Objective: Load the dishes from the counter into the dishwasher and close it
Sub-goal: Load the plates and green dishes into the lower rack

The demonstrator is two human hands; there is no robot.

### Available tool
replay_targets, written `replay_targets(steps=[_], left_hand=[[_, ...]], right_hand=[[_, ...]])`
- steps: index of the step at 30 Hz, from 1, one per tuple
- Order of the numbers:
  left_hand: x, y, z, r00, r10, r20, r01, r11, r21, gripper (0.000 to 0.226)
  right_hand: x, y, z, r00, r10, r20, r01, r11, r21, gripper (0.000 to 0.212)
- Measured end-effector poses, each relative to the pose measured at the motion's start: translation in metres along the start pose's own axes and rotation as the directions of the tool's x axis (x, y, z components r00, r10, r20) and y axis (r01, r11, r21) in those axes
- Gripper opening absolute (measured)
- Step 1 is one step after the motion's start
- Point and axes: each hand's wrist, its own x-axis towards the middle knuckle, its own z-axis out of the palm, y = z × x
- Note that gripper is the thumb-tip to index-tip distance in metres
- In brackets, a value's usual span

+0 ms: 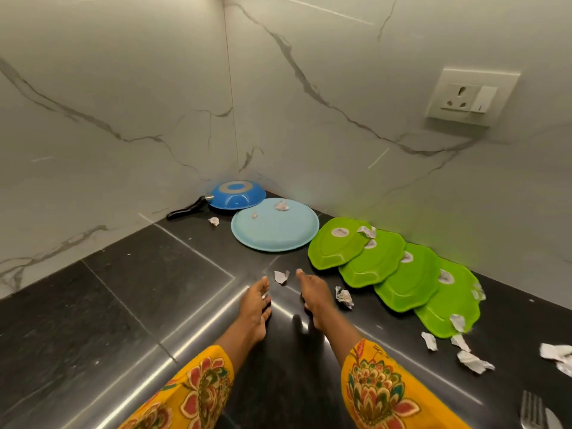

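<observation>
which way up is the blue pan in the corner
Upside down: the blue pan shows its ringed base on top, rim on the counter.

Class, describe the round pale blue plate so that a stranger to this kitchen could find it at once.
Start at the corner where the two white marble walls meet the black stone counter. Just in front of the upturned blue frying pan there lies the round pale blue plate, face down. It alone is round and pale; the four leaf-shaped green plates overlap in a row to its right.

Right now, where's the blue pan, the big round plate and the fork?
pan [236,196], head view, upturned blue underside
round plate [275,225], head view, middle of its face
fork [530,408], head view, the tines
</observation>
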Motion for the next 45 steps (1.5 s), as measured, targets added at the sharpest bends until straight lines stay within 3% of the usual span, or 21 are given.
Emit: replay_targets(steps=[5,8,14,18,22,38,45], left_hand=[[0.03,0.014,0.03,0.999,-0.008,0.045,0.009,1.0,-0.008,0.046],[0.043,0.018,0.05,0.997,-0.021,0.074,0.02,1.0,0.012,0.049],[0.063,0.015,0.084,0.992,-0.058,0.11,0.055,0.998,0.036,0.05],[0.073,0.012,0.106,0.991,-0.059,0.119,0.059,0.998,0.01,0.048],[0.076,0.01,0.121,0.992,-0.047,0.117,0.047,0.999,0.005,0.019],[0.073,0.016,0.124,0.982,-0.11,0.153,0.126,0.987,-0.096,0.017],[0.051,0.018,0.117,0.98,-0.114,0.162,0.137,0.981,-0.137,0.018]], right_hand=[[0.028,-0.006,-0.003,0.998,0.001,-0.068,0.005,0.996,0.088,0.039],[0.041,-0.006,-0.009,0.987,0.012,-0.158,-0.003,0.998,0.058,0.027],[0.067,-0.007,-0.03,0.933,0.115,-0.341,-0.113,0.993,0.025,0.032],[0.079,-0.009,-0.038,0.922,0.124,-0.367,-0.112,0.992,0.055,0.028],[0.084,-0.007,-0.039,0.915,0.142,-0.377,-0.109,0.988,0.107,0.027],[0.079,-0.019,-0.039,0.856,0.266,-0.442,-0.066,0.906,0.417,0.044],[0.067,-0.019,-0.037,0.864,0.223,-0.452,0.029,0.873,0.487,0.039]])
